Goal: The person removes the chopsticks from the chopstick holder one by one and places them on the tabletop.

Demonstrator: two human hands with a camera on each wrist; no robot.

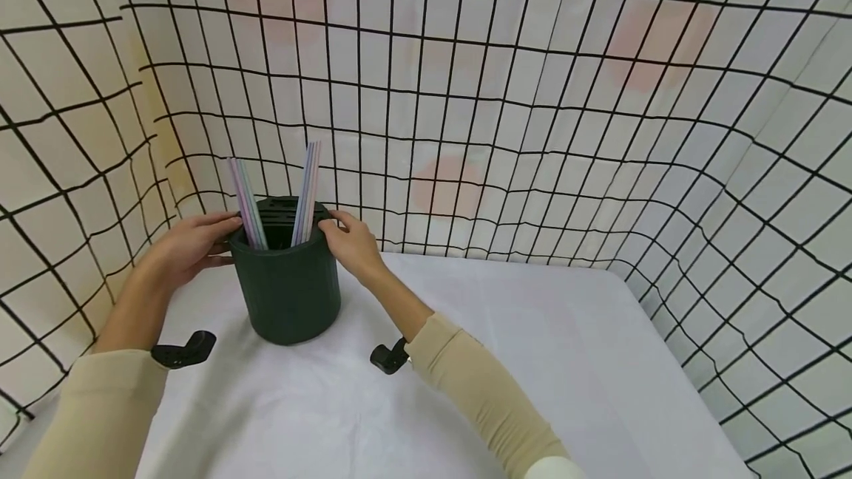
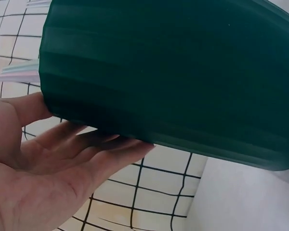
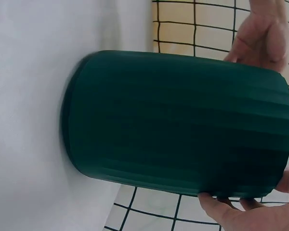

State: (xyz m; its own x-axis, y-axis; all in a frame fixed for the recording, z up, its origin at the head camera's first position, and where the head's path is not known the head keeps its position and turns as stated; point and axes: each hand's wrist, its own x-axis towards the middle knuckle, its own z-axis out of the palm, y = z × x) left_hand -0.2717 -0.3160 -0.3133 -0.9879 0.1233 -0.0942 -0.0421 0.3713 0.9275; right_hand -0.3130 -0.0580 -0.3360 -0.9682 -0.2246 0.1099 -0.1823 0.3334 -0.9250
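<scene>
A dark green ribbed holder (image 1: pixel 286 294) stands on the white cloth at the left, with a black slotted divider inside its mouth. Two bundles of pastel straws rise from it, the left bundle (image 1: pixel 246 202) leaning left and the right bundle (image 1: pixel 307 194) nearly upright. My left hand (image 1: pixel 193 242) holds the rim from the left, thumb at the edge and fingers along the side (image 2: pixel 53 168). From the right, my right hand (image 1: pixel 353 242) grips the rim with its thumb on top; its fingers lie against the ribbed wall (image 3: pixel 183 120), partly hidden.
Black wire grid panels (image 1: pixel 466 98) with white sheeting behind them enclose the table at the back, left and right. The white cloth (image 1: pixel 532 346) extends right of the holder. A black wrist camera (image 1: pixel 186 350) sits at my left sleeve, another (image 1: pixel 389 357) at my right.
</scene>
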